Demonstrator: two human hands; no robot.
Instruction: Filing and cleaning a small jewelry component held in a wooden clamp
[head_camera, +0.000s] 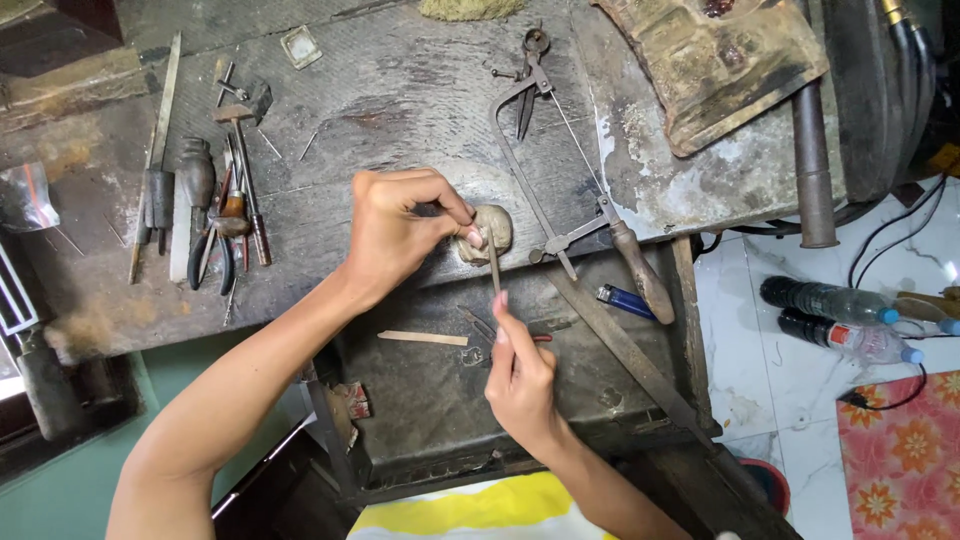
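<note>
My left hand (400, 225) is closed over something small, pressed against a pale worn bench peg (494, 228) at the front edge of the dark wooden workbench (400, 90); the small piece itself is hidden under my fingers. My right hand (518, 375) grips a thin rod-like hand tool (494, 265) that points up, its tip meeting the fingertips of my left hand at the peg. Both hands work over an open dark drawer (440, 390) below the bench edge.
A jeweller's saw frame (560, 170) lies right of the peg, dividers (530, 75) behind it. Pliers, files and a small hammer (225, 200) lie at left. In the drawer are a blue lighter (625, 300), a wooden stick (422, 338) and a large file (630, 355). Plastic bottles (830, 318) lie on the white floor.
</note>
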